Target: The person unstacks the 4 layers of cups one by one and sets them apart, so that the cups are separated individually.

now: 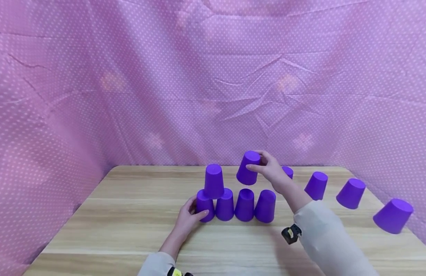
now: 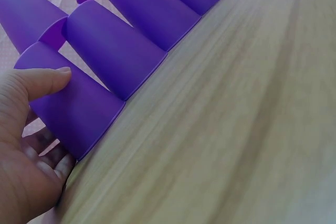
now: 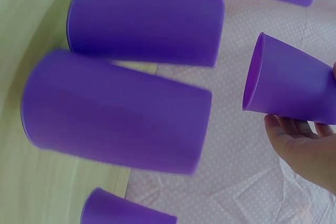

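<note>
Right hand [image 3: 308, 153] grips cup [image 3: 291, 85] — purple cups [image 3: 118, 111] nearby.

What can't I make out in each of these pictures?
Head view: lower part of the far cup, behind the right hand.
Left wrist view: ends of some left fingers, behind the gripped cup.
Right wrist view: closed end of the raised cup, past the right edge.

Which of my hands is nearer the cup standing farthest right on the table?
Right. The right hand, holding a raised cup, is left of the farthest-right cup; the left hand is farther left, gripping the row's leftmost cup.
</note>
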Demonstrator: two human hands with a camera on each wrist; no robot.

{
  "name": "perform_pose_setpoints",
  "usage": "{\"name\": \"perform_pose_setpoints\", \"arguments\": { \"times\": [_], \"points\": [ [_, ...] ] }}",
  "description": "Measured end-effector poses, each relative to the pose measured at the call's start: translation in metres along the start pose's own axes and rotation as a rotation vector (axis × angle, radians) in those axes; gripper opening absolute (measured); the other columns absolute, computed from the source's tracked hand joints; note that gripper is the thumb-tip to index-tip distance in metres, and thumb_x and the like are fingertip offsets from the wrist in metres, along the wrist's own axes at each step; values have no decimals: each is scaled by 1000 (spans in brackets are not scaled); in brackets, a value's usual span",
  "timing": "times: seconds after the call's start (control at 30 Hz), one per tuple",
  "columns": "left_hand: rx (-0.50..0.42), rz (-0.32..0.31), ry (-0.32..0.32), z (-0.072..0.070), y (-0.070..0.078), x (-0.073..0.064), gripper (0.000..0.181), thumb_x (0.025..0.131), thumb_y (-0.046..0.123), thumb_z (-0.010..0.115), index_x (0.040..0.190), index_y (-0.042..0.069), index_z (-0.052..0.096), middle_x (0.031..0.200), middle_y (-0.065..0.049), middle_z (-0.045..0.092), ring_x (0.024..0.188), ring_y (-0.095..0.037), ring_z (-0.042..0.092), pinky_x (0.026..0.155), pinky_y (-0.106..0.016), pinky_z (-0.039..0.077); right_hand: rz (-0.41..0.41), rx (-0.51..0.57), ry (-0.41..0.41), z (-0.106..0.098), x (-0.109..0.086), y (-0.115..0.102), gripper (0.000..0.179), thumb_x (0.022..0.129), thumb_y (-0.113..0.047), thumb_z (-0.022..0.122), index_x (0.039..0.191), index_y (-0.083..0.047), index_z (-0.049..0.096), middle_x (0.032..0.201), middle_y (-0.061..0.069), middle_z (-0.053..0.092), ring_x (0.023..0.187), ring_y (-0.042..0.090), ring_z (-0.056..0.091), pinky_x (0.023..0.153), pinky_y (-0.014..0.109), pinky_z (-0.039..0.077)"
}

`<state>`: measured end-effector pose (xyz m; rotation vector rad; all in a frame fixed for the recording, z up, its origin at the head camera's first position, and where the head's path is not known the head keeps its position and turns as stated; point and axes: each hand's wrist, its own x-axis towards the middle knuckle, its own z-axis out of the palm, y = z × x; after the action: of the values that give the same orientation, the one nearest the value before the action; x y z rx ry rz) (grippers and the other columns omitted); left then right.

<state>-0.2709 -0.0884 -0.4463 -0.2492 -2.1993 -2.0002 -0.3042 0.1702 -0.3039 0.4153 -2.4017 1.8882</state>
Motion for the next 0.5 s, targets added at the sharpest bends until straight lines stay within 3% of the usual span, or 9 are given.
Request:
{"name": "perform_pose_setpoints", "arguments": {
  "times": [0.2, 0.5],
  "points": [
    [-17, 0, -2, 0, 2, 1, 61, 71, 4, 67, 125, -4, 39, 118, -24, 45, 111, -35, 39, 96, -43, 28, -8, 1, 45, -14, 9, 3, 55, 76, -11, 65, 123, 0, 38, 115, 21, 48, 106, 30, 45, 94, 41, 32],
    [-11, -12, -5, -1, 1, 1, 63, 72, 4, 67, 127, -4, 37, 123, -26, 40, 115, -36, 34, 98, -44, 25, 60, 73, 74, -28, 21, 27, 59, 76, -5, 62, 127, 2, 33, 122, 24, 41, 110, 33, 40, 94, 39, 32]
  ]
}}
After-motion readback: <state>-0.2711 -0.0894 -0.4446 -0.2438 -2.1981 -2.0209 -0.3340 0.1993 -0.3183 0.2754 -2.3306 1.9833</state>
